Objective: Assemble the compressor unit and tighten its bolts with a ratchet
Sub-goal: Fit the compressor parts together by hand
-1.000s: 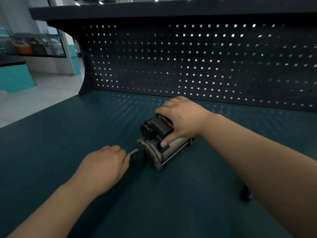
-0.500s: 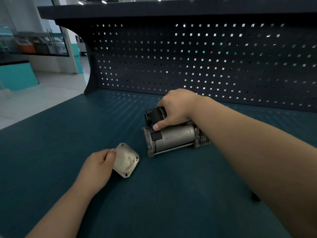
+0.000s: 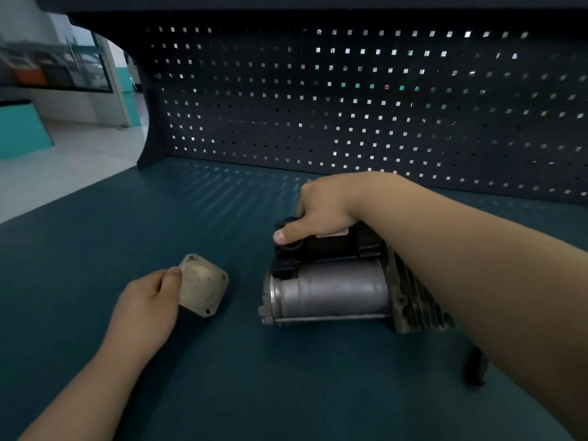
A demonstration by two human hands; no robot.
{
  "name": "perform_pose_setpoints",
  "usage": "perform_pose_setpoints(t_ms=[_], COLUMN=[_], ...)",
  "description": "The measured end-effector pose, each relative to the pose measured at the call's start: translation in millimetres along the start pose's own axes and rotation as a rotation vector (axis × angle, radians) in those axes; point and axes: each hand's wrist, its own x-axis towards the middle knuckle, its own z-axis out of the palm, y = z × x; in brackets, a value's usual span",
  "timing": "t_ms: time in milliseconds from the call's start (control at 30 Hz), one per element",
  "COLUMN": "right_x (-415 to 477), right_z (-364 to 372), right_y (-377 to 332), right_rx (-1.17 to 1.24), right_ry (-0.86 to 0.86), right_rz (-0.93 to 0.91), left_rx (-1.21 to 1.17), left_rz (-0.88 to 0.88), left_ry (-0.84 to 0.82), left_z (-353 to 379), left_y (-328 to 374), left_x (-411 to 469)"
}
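Dark perforated pegboard (image 3: 366, 100) behind a teal bench top (image 3: 127, 233); pale floor (image 3: 63, 154) and window (image 3: 57, 68) far left.

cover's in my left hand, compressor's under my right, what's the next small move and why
Probably bring the cover across to the near end of the compressor and line up its corner holes. The left hand pinches the cover, which sits apart from the compressor. The right hand grips the black top, steadying it. Neither hand holds a bolt or ratchet.
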Motion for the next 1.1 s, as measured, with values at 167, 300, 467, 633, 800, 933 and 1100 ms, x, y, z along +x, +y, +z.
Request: perform_pose_setpoints(t_ms=[167, 300, 467, 633, 800, 933, 1100], right_x=[21, 24, -8, -92, -136, -147, -149], right_z=[17, 32, 19, 47, 106, 111, 117], right_y=[23, 34, 26, 2, -9, 36, 55], right_rx=[0.126, 0.139, 0.224, 0.644, 0.981, 1.180, 1.351], right_ry=[0.000, 0.021, 0.188, 0.576, 0.385, 0.429, 0.395], right_rz=[0.098, 0.160, 0.117, -0.005, -0.007, 0.142, 0.100], left_rx=[0.017, 0.018, 0.021, 0.002, -0.003, 0.143, 0.427], left_rz=[0.021, 0.038, 0.084, 0.529, 0.822, 0.780, 1.063], left_ry=[-0.011, -0.012, -0.049, -0.082, -0.262, -0.074, 0.132], left_z=[0, 2, 3, 6, 51, 93, 117], left_y=[1, -2, 3, 57, 132, 151, 124], left_x=[0, 0, -4, -34, -57, -48, -23])
